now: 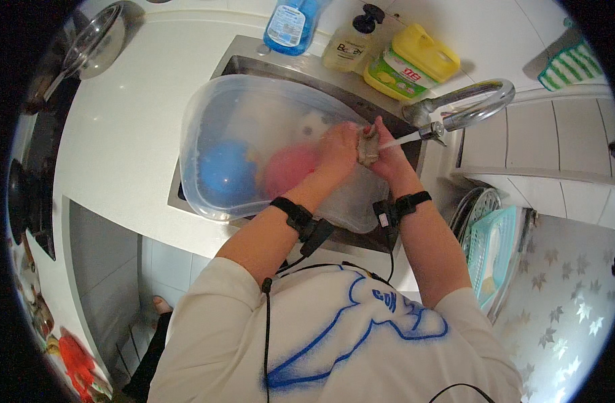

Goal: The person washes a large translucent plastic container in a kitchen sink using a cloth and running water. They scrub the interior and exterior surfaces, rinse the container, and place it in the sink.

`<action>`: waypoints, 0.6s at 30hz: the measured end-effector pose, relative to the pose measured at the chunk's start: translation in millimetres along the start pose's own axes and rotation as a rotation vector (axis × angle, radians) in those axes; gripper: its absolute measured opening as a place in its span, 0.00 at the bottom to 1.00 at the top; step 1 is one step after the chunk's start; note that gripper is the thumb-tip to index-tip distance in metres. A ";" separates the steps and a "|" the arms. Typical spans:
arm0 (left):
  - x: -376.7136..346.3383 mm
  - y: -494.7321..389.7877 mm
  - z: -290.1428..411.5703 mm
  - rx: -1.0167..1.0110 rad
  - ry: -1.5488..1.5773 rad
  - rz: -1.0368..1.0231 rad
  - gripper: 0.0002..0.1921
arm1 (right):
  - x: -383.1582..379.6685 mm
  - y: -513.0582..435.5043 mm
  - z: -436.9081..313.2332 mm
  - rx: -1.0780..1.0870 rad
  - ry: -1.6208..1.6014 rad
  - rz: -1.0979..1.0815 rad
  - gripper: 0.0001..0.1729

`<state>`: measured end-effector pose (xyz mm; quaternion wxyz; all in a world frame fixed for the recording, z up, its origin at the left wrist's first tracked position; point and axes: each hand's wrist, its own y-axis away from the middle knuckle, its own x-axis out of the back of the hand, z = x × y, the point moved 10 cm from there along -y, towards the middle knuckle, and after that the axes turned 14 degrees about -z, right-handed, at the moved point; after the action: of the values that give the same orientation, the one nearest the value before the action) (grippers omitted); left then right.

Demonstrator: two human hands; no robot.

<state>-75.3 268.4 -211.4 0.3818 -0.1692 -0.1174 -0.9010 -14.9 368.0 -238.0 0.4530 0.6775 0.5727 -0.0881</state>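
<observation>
Over the sink, my right hand (388, 153) cradles a small grey-brown object (369, 149) from the right, too unclear to name. Fingers of my left hand (341, 143) meet it from the other side; they look blurred. A stream of water (402, 140) runs from the chrome faucet (481, 113) onto the object and my right palm. Beneath my hands, a large translucent plastic tub (212, 101) rests across the stainless steel sink (227, 48). A blue ball-like thing (228, 174) and a pink rounded one (290, 169) are in the tub, along with a blurry pale patterned shape.
Behind the sink stand a blue liquid bottle (290, 27), a clear pump bottle (345, 50) and a yellow detergent jug (410, 63). A glass pan lid (96, 43) lies far left. At right are a turquoise plastic basket (494, 247) and a green-striped cloth (569, 65).
</observation>
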 end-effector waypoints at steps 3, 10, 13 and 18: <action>28.6 13.1 -28.4 0.108 0.314 0.296 0.26 | 7.8 -0.1 -0.4 -0.045 0.081 0.097 0.29; 45.6 18.8 -36.8 0.111 0.367 0.345 0.25 | 8.9 8.5 -8.2 -0.023 0.427 0.476 0.30; 35.5 22.4 -37.9 0.170 0.386 0.278 0.25 | 9.9 8.0 -11.3 0.017 0.519 0.497 0.32; -19.5 24.7 -43.1 0.289 0.721 0.033 0.26 | 25.1 6.8 -14.6 0.139 0.615 0.503 0.27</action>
<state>-53.9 249.6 -256.4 0.4331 0.2120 -0.0984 -0.8705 -6.7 396.3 -242.1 0.2211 0.8202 0.4907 0.1938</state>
